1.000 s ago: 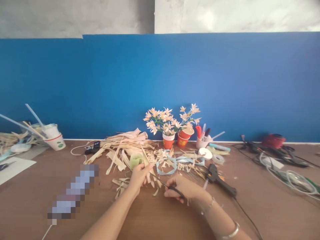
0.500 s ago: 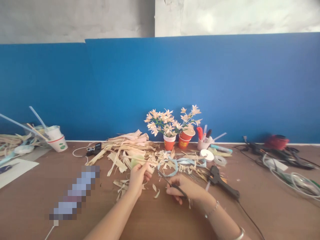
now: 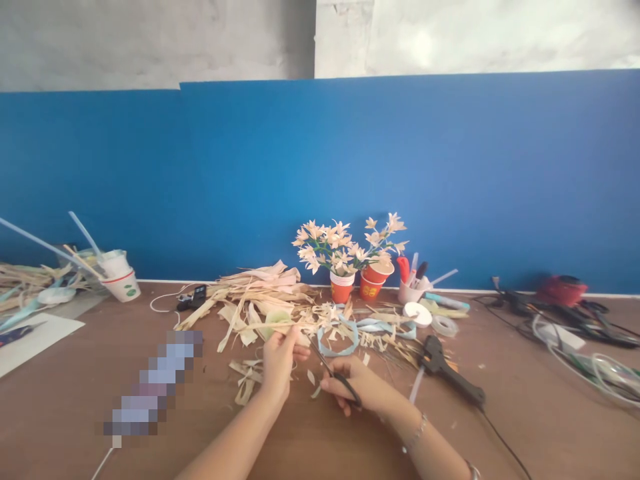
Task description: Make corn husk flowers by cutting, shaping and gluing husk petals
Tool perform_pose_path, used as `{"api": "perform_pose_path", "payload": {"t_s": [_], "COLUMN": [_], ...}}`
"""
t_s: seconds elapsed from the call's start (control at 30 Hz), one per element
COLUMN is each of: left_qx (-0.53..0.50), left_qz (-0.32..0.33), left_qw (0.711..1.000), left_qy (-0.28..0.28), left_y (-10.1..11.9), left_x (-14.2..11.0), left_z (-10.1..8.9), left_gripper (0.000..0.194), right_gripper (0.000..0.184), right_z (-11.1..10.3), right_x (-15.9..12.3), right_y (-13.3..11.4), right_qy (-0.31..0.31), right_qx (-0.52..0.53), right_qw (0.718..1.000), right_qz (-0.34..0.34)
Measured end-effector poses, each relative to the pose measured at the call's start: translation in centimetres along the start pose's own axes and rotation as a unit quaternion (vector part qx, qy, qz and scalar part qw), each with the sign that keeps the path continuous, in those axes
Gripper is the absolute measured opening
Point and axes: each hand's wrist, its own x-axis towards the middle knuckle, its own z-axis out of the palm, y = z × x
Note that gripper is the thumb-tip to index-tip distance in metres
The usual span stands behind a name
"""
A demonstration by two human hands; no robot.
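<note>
My left hand (image 3: 280,363) is closed in a pinch on a pale strip of dried husk (image 3: 283,324), which runs out to the left past the fingers. My right hand (image 3: 357,383) grips a pair of black-handled scissors (image 3: 344,383), fingers through the loops. The blades point up and left, their tips close to the left fingertips; whether they touch the strip I cannot make out. Just beyond both hands lies a heap of dried husk (image 3: 260,283) with cut scraps. A few small offcuts (image 3: 311,377) rest on the table between the hands.
Husk flowers (image 3: 333,243) stand in red paper cups (image 3: 342,289) against the blue partition (image 3: 250,180). A black glue gun (image 3: 453,375) with its cord lies right of my right hand. Tape (image 3: 444,325) and a pen cup (image 3: 411,291) are behind it. Tangled cables (image 3: 565,340) lie far right.
My right hand and the scissors have shifted slightly left, nearer my left hand. The left hand keeps its pinch on the husk strip. The view has turned slightly.
</note>
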Motion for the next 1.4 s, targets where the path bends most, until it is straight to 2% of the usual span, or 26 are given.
{"api": "perform_pose_path", "payload": {"t_s": [0.57, 1.13, 1.4], "left_qx": [0.001, -0.009, 0.0], "left_qz": [-0.001, -0.019, -0.027], "left_qw": [1.0, 1.0, 0.999], "left_qy": [-0.007, -0.017, -0.043], "left_y": [0.4, 0.1, 0.3], "left_x": [-0.5, -0.1, 0.2], "left_z": [0.2, -0.1, -0.3], "left_gripper": [0.027, 0.035, 0.037], "right_gripper": [0.036, 0.038, 0.036], "right_z": [0.1, -0.4, -0.6], "right_x": [0.1, -0.3, -0.4], "right_y": [-0.2, -0.9, -0.6], "right_qy": [0.01, 0.008, 0.003], "right_qx": [0.005, -0.029, -0.034], "right_qw": [1.0, 0.999, 0.999], "right_qz": [0.001, -0.013, -0.012]}}
